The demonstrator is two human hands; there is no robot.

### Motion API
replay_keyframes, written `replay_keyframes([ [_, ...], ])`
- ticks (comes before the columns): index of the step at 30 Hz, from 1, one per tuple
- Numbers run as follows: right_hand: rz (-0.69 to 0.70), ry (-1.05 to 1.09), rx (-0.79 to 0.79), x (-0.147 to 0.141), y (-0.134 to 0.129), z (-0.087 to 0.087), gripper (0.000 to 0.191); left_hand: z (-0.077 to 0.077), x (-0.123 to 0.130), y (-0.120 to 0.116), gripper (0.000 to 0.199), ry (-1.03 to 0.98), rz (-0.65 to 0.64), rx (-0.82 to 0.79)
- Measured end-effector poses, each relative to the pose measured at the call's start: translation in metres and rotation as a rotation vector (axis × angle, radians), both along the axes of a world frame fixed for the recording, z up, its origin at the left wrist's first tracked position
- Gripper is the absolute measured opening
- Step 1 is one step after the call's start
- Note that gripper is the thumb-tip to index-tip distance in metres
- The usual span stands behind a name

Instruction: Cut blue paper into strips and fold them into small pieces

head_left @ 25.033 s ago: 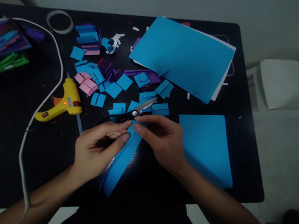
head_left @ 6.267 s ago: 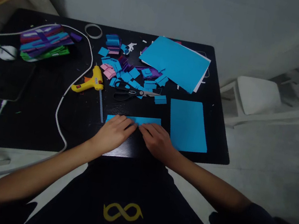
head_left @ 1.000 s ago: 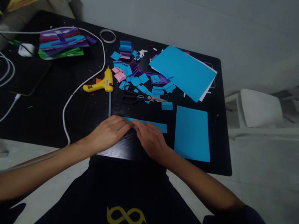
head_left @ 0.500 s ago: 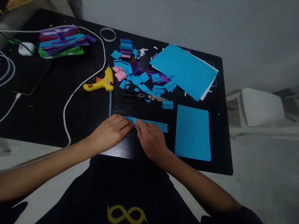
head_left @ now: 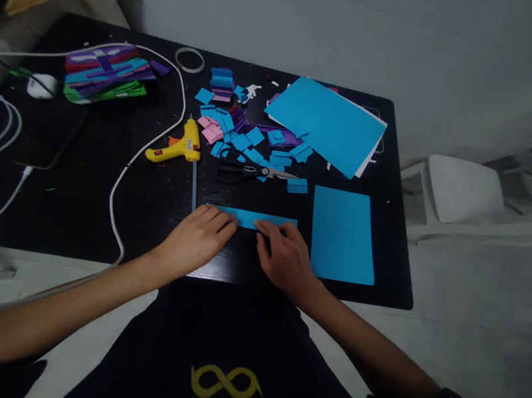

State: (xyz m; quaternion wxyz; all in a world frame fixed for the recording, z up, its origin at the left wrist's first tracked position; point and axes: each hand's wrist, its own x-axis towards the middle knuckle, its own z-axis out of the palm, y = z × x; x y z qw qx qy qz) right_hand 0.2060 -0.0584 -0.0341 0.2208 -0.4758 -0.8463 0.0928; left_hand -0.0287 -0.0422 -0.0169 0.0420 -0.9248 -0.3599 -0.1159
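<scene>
A long blue paper strip (head_left: 245,218) lies crosswise on the black table, close to its front edge. My left hand (head_left: 203,236) covers the strip's left end, its fingers closed together and pressing it down. Toward the other end, my right hand (head_left: 284,253) has its fingertips on the strip, with the fingers bent and the thumb below them. A short stretch of blue shows between the two hands. Just beyond sit black-handled scissors (head_left: 245,170) and a yellow glue gun (head_left: 180,147) with a glue stick (head_left: 194,185) reaching down near my left fingers.
A blue sheet (head_left: 343,235) lies right of my right hand. Farther back are stacked sheets (head_left: 325,124), small folded blue papers (head_left: 256,136), a tape roll (head_left: 190,60) and bundled coloured strips (head_left: 109,72). A white cable (head_left: 113,192) loops along the left, near a phone (head_left: 48,136).
My right hand has slid right along the strip, away from my left hand, uncovering more of the strip's middle. My left hand stays at the left end.
</scene>
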Motion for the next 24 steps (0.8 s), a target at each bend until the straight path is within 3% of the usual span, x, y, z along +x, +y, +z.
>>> replay_keyframes([
  [5, -0.012, -0.025, -0.001, -0.002, -0.001, 0.004, 0.028, 0.001, 0.007, -0.005, 0.043, 0.100, 0.046, 0.027],
  [11, -0.019, -0.041, -0.010, -0.003, -0.001, 0.004, 0.028, -0.003, 0.005, -0.006, 0.040, 0.080, 0.063, 0.047],
  [24, -0.027, -0.041, -0.038, -0.003, -0.002, 0.007, 0.031, 0.004, -0.041, -0.015, 0.035, 0.097, 0.220, 0.038],
])
